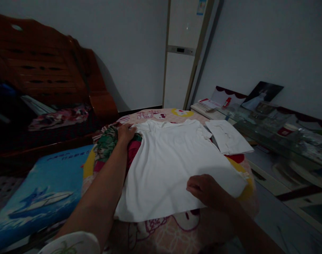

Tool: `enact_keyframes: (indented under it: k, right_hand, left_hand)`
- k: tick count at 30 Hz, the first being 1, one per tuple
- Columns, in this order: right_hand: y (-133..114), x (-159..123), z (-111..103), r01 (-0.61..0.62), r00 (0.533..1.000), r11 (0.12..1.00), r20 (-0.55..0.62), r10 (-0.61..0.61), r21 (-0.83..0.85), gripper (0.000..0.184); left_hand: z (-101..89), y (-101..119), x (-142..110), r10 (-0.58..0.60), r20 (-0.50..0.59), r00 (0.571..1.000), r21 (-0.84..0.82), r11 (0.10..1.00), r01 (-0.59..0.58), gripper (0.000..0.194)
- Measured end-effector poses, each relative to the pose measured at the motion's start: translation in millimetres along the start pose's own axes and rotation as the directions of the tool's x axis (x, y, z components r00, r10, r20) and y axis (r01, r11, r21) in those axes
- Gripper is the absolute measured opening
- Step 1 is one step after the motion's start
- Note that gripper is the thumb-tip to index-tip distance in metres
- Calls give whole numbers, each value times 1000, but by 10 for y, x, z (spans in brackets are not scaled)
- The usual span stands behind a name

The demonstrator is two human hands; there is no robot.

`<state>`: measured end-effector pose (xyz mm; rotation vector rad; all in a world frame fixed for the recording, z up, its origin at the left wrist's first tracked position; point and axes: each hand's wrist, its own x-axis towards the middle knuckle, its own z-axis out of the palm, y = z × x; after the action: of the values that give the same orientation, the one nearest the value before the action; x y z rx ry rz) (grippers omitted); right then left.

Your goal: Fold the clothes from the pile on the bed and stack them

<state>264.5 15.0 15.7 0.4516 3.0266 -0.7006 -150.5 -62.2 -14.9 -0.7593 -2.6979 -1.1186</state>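
A white T-shirt (168,165) is spread out on a round surface, collar at the far side and hem toward me. My left hand (126,133) is at the shirt's far left shoulder, fingers closed on the sleeve edge there. Beneath that hand and forearm lies a bunched pile of green and dark red clothes (106,143). My right hand (203,187) is curled into a fist over the lower right of the shirt, with no cloth visibly gathered in it. A folded white garment (228,137) lies past the shirt's right sleeve.
The patterned pink cloth (163,236) covers the round surface. To the right runs a glass-topped cabinet (258,132) holding papers, a paper cup (287,129) and a photo (262,94). On the left are a wooden bench (44,67) and a blue printed board (52,187).
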Motion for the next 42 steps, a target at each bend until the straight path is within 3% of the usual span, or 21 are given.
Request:
enact_keyframes:
  k: [3,6,9,14,19,25,31,36,42]
  right_hand:
    - [-165,221,-45,174,984,982,-39,-172,72,14]
    - [-368,472,37,414,910,908,-31,-413,58,19]
    - [-627,756,207,552,834,834,-2,-552,1,21]
    - [-1014,1245,532,624,781,781,22,-624,-32,16]
    - [-1127,1487,773,606,794,767,93,-601,-212,13]
    - [-1137,1459,754,614,784,731,127,-607,-298,18]
    - [-1088,1350,652,623,780,741,138,-610,-251,24]
    - [-758,1144,512,564,824,810,53,-563,-161,24]
    - [-212,810,332,516,850,856,-104,-516,-27,23]
  left_hand:
    - [-7,7,-8,-2,-22,1000,63,998,3,33]
    - [-6,4,-14,-11,-13,1000,67,998,12,33]
    - [-3,-16,-7,-4,-10,1000,51,999,4,34]
    - [38,-105,53,-31,19,999,-30,999,32,33]
    - [117,-199,107,-78,58,995,-189,978,88,27]
    - [147,-216,106,-103,84,991,-310,942,125,24]
    - [142,-221,102,-113,81,990,-313,940,133,21]
    - [104,-146,92,-153,83,985,-340,924,172,23]
    - [-7,309,223,-24,-10,1000,-66,998,24,28]
